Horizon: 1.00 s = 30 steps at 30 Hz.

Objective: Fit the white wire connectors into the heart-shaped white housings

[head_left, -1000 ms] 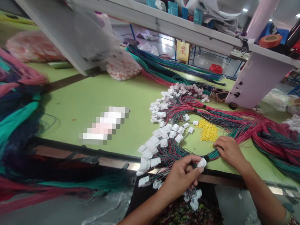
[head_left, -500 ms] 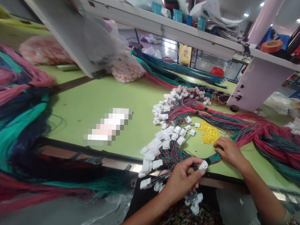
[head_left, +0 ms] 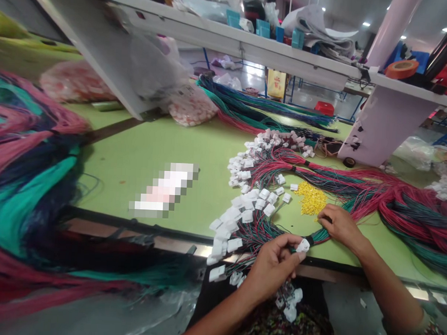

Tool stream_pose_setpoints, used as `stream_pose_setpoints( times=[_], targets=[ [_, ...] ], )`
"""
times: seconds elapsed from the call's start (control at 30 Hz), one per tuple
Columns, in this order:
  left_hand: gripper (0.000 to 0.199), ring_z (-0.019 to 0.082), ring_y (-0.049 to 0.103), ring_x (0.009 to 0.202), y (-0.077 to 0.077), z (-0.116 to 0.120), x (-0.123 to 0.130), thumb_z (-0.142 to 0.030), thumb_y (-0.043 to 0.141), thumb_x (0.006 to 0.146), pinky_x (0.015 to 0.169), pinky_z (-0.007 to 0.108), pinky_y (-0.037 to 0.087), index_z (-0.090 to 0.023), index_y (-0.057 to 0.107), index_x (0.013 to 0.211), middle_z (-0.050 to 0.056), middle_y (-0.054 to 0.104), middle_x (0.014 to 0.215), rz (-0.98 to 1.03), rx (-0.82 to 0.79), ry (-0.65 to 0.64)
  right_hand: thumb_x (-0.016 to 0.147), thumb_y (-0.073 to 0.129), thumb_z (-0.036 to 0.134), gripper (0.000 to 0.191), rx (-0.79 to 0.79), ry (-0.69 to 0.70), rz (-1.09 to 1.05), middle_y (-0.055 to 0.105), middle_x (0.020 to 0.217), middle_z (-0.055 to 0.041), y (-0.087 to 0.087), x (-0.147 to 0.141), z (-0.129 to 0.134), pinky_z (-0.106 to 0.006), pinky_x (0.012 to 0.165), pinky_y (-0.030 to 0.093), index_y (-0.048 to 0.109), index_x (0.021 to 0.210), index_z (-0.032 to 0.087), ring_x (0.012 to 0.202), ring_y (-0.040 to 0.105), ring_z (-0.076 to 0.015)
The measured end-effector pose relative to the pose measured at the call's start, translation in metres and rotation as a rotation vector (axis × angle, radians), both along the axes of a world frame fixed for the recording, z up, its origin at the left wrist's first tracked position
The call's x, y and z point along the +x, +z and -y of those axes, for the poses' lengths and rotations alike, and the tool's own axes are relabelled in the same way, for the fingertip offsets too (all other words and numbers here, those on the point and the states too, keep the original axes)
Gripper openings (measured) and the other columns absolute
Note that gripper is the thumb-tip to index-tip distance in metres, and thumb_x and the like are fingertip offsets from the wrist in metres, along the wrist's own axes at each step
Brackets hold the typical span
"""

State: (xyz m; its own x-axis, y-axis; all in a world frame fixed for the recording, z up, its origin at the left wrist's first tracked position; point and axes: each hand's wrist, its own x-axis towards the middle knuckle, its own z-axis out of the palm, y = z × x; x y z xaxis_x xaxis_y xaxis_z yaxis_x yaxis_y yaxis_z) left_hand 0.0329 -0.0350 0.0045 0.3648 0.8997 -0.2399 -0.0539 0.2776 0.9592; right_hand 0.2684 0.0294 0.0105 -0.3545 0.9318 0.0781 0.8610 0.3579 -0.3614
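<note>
Between the thumb and fingers of my left hand is a white plug connector, held over the table's front edge. My right hand is at the near edge of a heap of small yellow parts, its thumb and fingertips drawn together. Whatever those fingertips pinch is too small or hidden to make out. A bundle of red, green and dark wires lies by my left hand, with many white connectors on its ends. More white connectors dangle below my left hand.
A second wire bundle stretches right behind the yellow heap. Thick wire hanks hang over the table's left side. Plastic bags of parts sit at the back, under a white shelf. A roll of orange tape rests on the shelf.
My right hand stays by the yellow heap, its fingertips shifted very slightly. The left hand keeps its hold on the connector. The camera view has tilted a little.
</note>
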Motion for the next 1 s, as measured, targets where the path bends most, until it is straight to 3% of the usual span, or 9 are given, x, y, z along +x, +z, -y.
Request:
stream_pose_setpoints(
  times=[0.27,0.43,0.57,0.8,1.0],
  targets=[
    [0.028,0.008,0.047,0.039,-0.002,0.001,0.000,-0.036,0.075,0.077,0.044,0.020,0.036,-0.017,0.070,0.096,-0.011,0.050,0.044,0.028,0.037,0.027,0.088,0.056,0.012,0.013,0.067,-0.046,-0.081,0.064,0.083,-0.0062,-0.006,-0.005,0.002,-0.033,0.077,0.044,0.066,0.081,0.017,0.080,0.058,-0.0211],
    [0.033,0.010,0.053,0.040,0.001,0.002,-0.002,-0.039,0.074,0.079,0.044,0.020,0.043,-0.016,0.068,0.102,-0.006,0.061,0.048,0.052,0.021,0.030,0.094,0.056,0.019,0.011,0.033,0.030,-0.353,0.065,0.085,-0.0032,0.017,-0.023,0.027,-0.028,0.072,0.050,0.065,0.088,0.019,0.078,0.061,-0.0171],
    [0.031,0.013,0.062,0.047,0.001,0.004,-0.003,-0.035,0.070,0.084,0.049,0.023,0.050,-0.016,0.069,0.108,-0.002,0.068,0.056,0.009,0.112,0.077,0.094,0.060,0.019,0.009,-0.037,0.113,-0.595,0.065,0.085,-0.0021,0.039,-0.046,0.053,-0.028,0.073,0.051,0.065,0.087,0.020,0.081,0.063,-0.0165],
    [0.025,0.017,0.072,0.063,-0.006,0.007,-0.004,-0.028,0.063,0.090,0.060,0.028,0.058,-0.018,0.073,0.110,0.008,0.076,0.092,-0.059,0.382,0.137,0.097,0.056,0.016,0.011,0.197,0.201,-0.434,0.066,0.089,-0.0044,0.045,-0.055,0.066,-0.032,0.075,0.051,0.066,0.097,0.021,0.084,0.062,-0.0188],
    [0.023,0.016,0.072,0.064,-0.007,0.007,-0.004,-0.021,0.062,0.091,0.064,0.028,0.059,-0.018,0.074,0.111,0.007,0.076,0.091,-0.114,0.521,0.168,0.096,0.056,0.013,0.013,0.267,0.233,-0.343,0.067,0.090,-0.0052,0.046,-0.055,0.068,-0.034,0.074,0.052,0.066,0.101,0.021,0.083,0.062,-0.0197]
  ],
)
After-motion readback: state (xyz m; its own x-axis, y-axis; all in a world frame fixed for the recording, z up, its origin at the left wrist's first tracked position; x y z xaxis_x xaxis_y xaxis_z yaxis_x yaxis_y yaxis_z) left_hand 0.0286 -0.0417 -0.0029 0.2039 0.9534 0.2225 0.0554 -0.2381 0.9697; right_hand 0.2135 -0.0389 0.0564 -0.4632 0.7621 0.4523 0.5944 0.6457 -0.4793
